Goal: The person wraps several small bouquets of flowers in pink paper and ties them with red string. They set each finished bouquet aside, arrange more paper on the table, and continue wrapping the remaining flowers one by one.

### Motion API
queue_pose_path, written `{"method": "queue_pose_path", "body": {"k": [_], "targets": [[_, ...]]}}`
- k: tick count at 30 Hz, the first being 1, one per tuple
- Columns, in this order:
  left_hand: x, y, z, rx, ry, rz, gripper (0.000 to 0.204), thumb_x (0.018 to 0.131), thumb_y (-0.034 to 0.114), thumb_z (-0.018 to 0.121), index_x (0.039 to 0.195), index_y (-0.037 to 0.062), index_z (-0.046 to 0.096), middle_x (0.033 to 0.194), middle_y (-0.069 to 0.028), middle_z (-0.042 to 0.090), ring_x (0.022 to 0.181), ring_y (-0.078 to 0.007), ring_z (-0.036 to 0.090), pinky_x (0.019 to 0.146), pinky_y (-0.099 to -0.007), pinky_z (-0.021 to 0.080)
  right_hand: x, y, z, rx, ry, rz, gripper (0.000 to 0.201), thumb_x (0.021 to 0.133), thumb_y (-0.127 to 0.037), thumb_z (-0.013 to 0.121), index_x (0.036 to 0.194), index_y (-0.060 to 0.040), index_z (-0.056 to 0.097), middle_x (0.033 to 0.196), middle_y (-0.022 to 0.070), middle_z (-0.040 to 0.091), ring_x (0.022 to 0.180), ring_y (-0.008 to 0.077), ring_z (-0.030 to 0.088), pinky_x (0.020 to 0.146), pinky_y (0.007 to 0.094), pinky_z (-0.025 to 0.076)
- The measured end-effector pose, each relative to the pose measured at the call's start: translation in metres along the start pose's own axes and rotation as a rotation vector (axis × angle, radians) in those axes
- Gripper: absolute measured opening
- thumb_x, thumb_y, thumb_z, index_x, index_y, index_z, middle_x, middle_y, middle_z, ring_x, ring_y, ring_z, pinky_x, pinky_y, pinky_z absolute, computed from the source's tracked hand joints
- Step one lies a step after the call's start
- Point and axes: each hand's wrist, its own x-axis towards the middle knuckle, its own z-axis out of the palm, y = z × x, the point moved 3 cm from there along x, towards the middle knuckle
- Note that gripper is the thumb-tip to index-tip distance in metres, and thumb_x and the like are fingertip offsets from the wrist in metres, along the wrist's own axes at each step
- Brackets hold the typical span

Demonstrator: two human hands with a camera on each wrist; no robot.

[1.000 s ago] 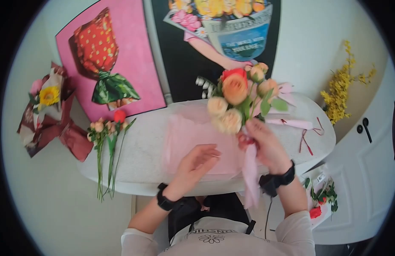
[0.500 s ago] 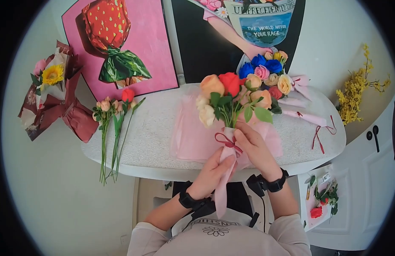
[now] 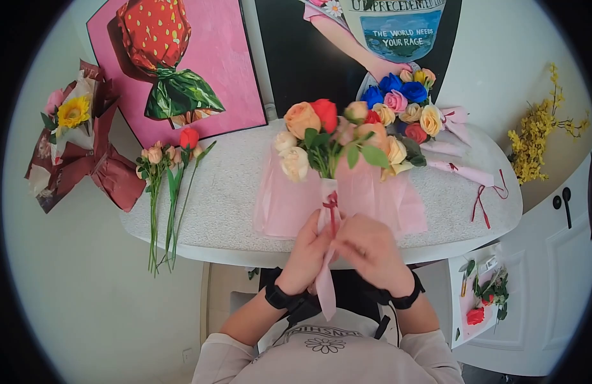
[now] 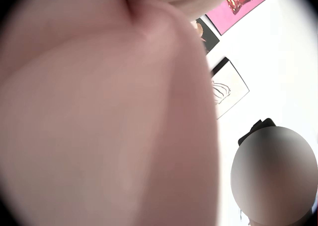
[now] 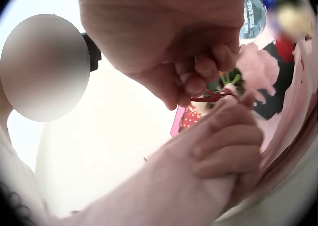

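Observation:
Roses in peach, red and cream form a bouquet [image 3: 325,137], upright over the table's front edge, its stems in a pale pink wrap [image 3: 326,291]. My left hand [image 3: 304,256] grips the wrap below the blooms; its fingers [image 5: 231,144] curl round it in the right wrist view. Just right of it, my right hand [image 3: 373,253] pinches a dark red ribbon [image 3: 332,208] tied round the wrap. The right wrist view shows this ribbon [image 5: 211,97] stretched between the fingertips and the wrap. Mostly blurred skin fills the left wrist view.
Pink sheets [image 3: 398,205] lie on the white table [image 3: 225,192] behind the hands. Loose flowers [image 3: 174,173] lie left, a blue and pink bouquet [image 3: 401,99] back right, with loose red ribbon [image 3: 480,208] nearby. A side tray [image 3: 465,323] holds cut flowers.
The left hand has come to the wrap and grips it. My right hand has left the stems below the blooms and moved down to the ribbon, whose wide loop has narrowed. The bouquet has shifted left.

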Motion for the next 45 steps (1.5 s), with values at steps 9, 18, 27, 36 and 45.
{"method": "queue_pose_path", "body": {"k": [9,18,27,36,45], "targets": [[0.003,0.016,-0.018,-0.152,-0.016,-0.038,0.02,0.104,0.025,0.044,0.115,0.0085,0.046,0.079,-0.0018,0.05,0.056,-0.0069,0.041,0.049,-0.022,0.035,-0.003,-0.048,-0.024,0.202,-0.134,-0.097,0.022,0.073,-0.003,0.067,0.094,-0.0083,0.067,0.084,0.0051,0.059,0.075,0.0261,0.058,0.066,0.0365,0.047],[-0.02,0.023,0.005,0.028,-0.156,0.01,0.038,0.103,0.02,0.042,0.139,0.0079,0.037,0.085,-0.0033,0.055,0.061,-0.0072,0.046,0.052,-0.0204,0.037,0.006,-0.006,-0.006,-0.203,0.311,0.137,0.017,0.076,-0.004,0.075,0.092,-0.0045,0.068,0.086,0.0082,0.062,0.074,0.0253,0.06,0.067,0.0345,0.048],[-0.011,0.026,0.007,0.169,-0.027,0.1,0.043,0.101,0.012,0.047,0.143,0.0093,0.035,0.091,-0.0002,0.054,0.066,-0.005,0.047,0.057,-0.0181,0.037,-0.003,0.011,-0.01,0.555,0.201,0.29,0.008,0.082,-0.007,0.071,0.086,-0.0042,0.065,0.085,0.0044,0.062,0.079,0.0227,0.058,0.075,0.0319,0.044],[-0.007,0.031,0.002,0.104,-0.039,0.041,0.041,0.101,0.014,0.048,0.14,0.0085,0.037,0.086,0.0005,0.053,0.062,-0.0042,0.044,0.054,-0.0193,0.036,0.002,-0.017,-0.03,0.238,0.028,0.025,0.018,0.079,-0.01,0.073,0.097,-0.0082,0.07,0.093,0.0063,0.062,0.082,0.0249,0.059,0.075,0.0346,0.045],[-0.02,0.03,0.011,0.172,-0.12,-0.012,0.05,0.101,0.017,0.05,0.145,0.0067,0.031,0.085,-0.0023,0.052,0.061,-0.0058,0.043,0.052,-0.02,0.035,0.006,0.01,-0.018,0.217,0.212,0.133,0.011,0.082,-0.003,0.069,0.093,-0.0019,0.065,0.089,0.0065,0.062,0.076,0.0193,0.06,0.069,0.0306,0.047]]}}
